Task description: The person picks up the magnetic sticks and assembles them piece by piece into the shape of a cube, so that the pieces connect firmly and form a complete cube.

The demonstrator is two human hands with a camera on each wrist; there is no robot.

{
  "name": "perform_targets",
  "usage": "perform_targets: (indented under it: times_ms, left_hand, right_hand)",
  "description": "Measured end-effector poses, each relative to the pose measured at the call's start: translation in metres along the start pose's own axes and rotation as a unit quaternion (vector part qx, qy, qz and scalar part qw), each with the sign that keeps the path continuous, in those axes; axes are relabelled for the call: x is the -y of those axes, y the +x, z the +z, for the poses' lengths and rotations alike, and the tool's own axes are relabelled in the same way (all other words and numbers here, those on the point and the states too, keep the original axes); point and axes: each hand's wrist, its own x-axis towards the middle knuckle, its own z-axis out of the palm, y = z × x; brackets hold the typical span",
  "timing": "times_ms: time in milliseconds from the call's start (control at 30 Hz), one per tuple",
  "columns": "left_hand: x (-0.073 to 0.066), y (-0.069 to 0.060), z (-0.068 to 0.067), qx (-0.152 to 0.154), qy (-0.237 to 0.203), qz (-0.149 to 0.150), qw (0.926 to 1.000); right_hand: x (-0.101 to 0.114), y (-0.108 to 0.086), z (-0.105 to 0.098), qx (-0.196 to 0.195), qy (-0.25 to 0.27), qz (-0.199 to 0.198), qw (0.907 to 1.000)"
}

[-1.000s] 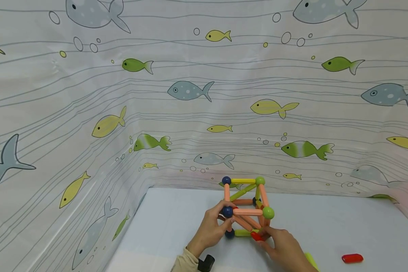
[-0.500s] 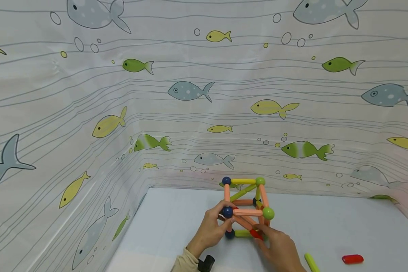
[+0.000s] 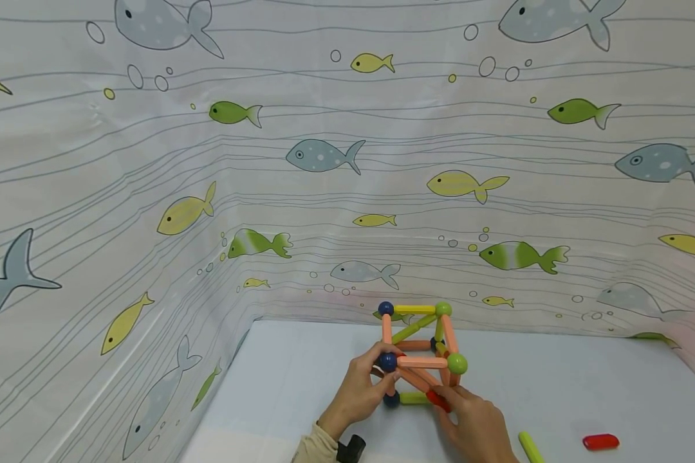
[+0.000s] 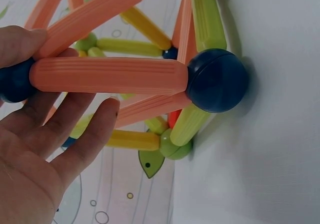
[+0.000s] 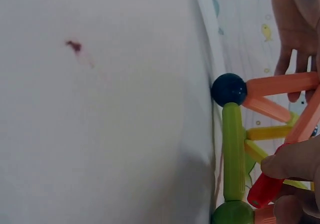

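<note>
A cube-like frame of magnetic sticks and balls (image 3: 423, 363) stands on the table in the head view. My left hand (image 3: 356, 386) holds it at the near upper navy ball (image 3: 389, 362), thumb and fingers about that corner. In the left wrist view a salmon stick (image 4: 110, 75) runs from this ball to the lower navy ball (image 4: 217, 81). My right hand (image 3: 477, 421) pinches a short red stick (image 5: 265, 190) at the lower end of a diagonal salmon stick (image 5: 306, 118) on the near face. The lower right green ball (image 5: 233, 213) is hidden behind that hand in the head view.
A loose red stick (image 3: 601, 442) and a yellow-green stick (image 3: 531, 447) lie on the white table (image 3: 301, 347) to the right. Behind rises a fish-printed curtain (image 3: 324, 193). A black device (image 3: 352, 448) is at the left wrist.
My right hand has shifted a little left with the red stick, bringing it against the diagonal stick's lower end. More of the loose yellow-green stick shows. The left hand has stayed put.
</note>
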Motion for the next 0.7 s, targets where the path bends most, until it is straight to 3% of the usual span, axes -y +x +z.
perform_targets:
  times_ms: [333,567,700]
  left_hand:
    - [-0.002,0.001,0.0,-0.002,0.008,-0.01,0.9999]
    - [-0.001,0.001,0.0,0.0,0.007,-0.009,0.9999]
    - [-0.001,0.001,0.0,0.003,-0.002,-0.013,0.9999]
  right_hand:
    - [0.001,-0.001,0.002,-0.03,-0.013,-0.035,0.9988]
    - [0.002,0.003,-0.009,0.066,0.004,0.009,0.9978]
    - [0.002,0.004,-0.015,0.086,0.07,0.047,0.9928]
